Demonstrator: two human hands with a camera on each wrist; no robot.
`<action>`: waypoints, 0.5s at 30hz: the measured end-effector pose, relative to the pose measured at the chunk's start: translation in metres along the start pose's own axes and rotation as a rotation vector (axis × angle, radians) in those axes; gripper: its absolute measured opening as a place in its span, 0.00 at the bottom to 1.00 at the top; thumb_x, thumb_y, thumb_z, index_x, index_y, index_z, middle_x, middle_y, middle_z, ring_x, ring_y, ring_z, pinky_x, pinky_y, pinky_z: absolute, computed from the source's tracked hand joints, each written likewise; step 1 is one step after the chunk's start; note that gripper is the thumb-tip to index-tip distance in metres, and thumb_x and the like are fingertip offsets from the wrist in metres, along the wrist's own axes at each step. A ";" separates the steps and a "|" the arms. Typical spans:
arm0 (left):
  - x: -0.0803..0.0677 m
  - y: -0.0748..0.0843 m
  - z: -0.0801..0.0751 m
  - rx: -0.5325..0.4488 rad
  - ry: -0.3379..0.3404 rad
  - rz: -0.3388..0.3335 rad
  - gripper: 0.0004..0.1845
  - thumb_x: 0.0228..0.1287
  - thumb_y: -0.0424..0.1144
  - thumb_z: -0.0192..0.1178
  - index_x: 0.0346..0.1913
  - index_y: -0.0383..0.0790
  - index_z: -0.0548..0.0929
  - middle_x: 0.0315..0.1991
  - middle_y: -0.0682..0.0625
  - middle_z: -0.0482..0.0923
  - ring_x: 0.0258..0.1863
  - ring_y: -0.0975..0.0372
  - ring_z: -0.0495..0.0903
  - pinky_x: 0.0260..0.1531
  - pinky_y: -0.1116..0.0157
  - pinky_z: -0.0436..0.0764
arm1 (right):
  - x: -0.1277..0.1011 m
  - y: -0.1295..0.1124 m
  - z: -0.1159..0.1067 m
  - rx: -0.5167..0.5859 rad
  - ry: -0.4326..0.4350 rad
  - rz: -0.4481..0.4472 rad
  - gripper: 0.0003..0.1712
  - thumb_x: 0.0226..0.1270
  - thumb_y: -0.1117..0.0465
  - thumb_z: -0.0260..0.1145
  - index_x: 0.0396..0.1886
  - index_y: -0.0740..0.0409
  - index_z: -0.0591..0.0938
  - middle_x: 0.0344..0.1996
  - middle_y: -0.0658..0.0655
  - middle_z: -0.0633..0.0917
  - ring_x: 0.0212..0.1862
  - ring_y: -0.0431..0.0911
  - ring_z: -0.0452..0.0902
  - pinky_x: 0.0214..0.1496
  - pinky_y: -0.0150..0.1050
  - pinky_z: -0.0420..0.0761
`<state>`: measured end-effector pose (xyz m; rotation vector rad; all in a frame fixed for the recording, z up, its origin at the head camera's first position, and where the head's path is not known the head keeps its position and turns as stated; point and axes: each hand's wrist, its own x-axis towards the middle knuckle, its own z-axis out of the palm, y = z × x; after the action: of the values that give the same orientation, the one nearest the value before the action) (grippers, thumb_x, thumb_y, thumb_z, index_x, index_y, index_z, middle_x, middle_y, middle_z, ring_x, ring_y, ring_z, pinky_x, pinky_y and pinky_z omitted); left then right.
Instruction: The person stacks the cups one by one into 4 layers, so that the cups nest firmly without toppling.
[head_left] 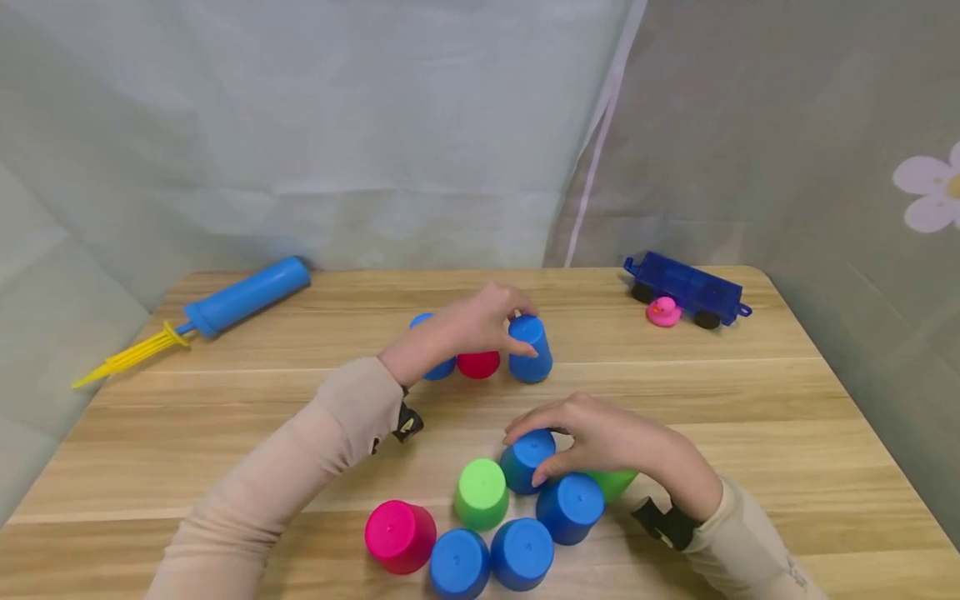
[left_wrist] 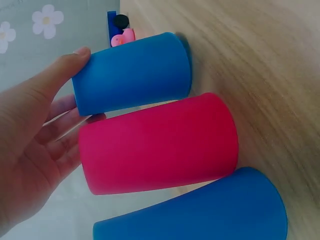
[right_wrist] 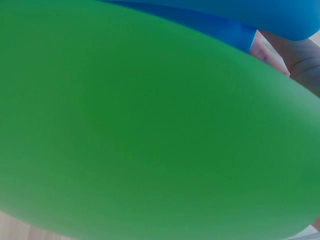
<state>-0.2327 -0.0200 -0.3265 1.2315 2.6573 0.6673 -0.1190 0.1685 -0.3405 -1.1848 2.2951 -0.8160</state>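
Observation:
Along the middle of the table, a row of upside-down cups has a blue cup (head_left: 531,360) at its right end. My left hand (head_left: 486,322) grips that cup near its upturned base, thumb on one side and fingers on the other. Beside it in the left wrist view stand a pink-red cup (left_wrist: 160,145) and another blue cup (left_wrist: 210,212). Closer to me, my right hand (head_left: 603,435) holds a blue cup (head_left: 527,457) between thumb and fingers. A green cup (right_wrist: 150,125) fills most of the right wrist view and hides that grip.
Around the right hand stand a light green cup (head_left: 482,494), a pink-red cup (head_left: 401,537) and several blue cups (head_left: 522,553). A blue and yellow pump (head_left: 243,298) lies at the back left. At the back right are a blue toy wagon (head_left: 686,287) and a pink duck (head_left: 663,312).

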 end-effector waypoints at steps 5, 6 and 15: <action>0.004 -0.002 0.001 0.013 -0.038 -0.043 0.30 0.51 0.47 0.70 0.54 0.33 0.78 0.49 0.45 0.79 0.45 0.57 0.79 0.45 0.65 0.80 | 0.000 0.000 0.000 0.012 -0.004 0.002 0.24 0.56 0.52 0.70 0.54 0.49 0.80 0.52 0.43 0.81 0.54 0.38 0.76 0.56 0.36 0.75; 0.005 -0.002 0.000 0.018 -0.046 -0.051 0.30 0.51 0.48 0.70 0.54 0.33 0.78 0.50 0.45 0.79 0.45 0.56 0.79 0.45 0.65 0.80 | 0.000 0.000 0.000 0.016 -0.005 0.003 0.24 0.56 0.52 0.70 0.54 0.49 0.80 0.52 0.43 0.81 0.54 0.38 0.76 0.56 0.36 0.75; 0.007 -0.004 -0.002 0.032 -0.082 -0.097 0.30 0.52 0.48 0.70 0.56 0.36 0.77 0.51 0.45 0.79 0.47 0.57 0.78 0.47 0.64 0.79 | 0.000 0.000 0.000 0.007 -0.006 0.013 0.24 0.56 0.52 0.70 0.54 0.48 0.80 0.52 0.43 0.81 0.54 0.38 0.76 0.56 0.36 0.75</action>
<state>-0.2408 -0.0179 -0.3261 1.1048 2.6497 0.5499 -0.1191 0.1682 -0.3404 -1.1658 2.2908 -0.8142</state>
